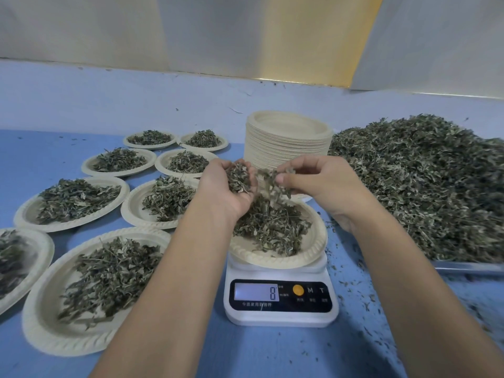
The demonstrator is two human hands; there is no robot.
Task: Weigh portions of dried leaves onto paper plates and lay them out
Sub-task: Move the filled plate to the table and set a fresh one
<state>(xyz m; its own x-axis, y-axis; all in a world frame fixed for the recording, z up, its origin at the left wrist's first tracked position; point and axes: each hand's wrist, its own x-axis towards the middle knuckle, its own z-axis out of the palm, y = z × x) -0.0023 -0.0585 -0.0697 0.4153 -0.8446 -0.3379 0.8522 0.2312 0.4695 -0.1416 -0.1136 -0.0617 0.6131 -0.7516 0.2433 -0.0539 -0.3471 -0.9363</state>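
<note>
Counted eight filled paper plates (21,217) laid out at left on the blue table (259,353). Cupped dried leaves (239,177) in the curled left hand (225,190), above the plate (313,251) on the kitchen scale (281,316), which showed 8. Pinched a leafy tuft (272,182) between right hand (316,178) thumb and fingertips. Noted behind a stack of empty plates (286,144) and, far right, a loose leaf heap (422,186) on a metal tray (469,267).

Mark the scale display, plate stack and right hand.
scale display (256,292): head view, middle of the lit screen.
plate stack (283,148): head view, side wall of the stack.
right hand (319,181): head view, middle of the hand; it pinches leaves (270,184).
</note>
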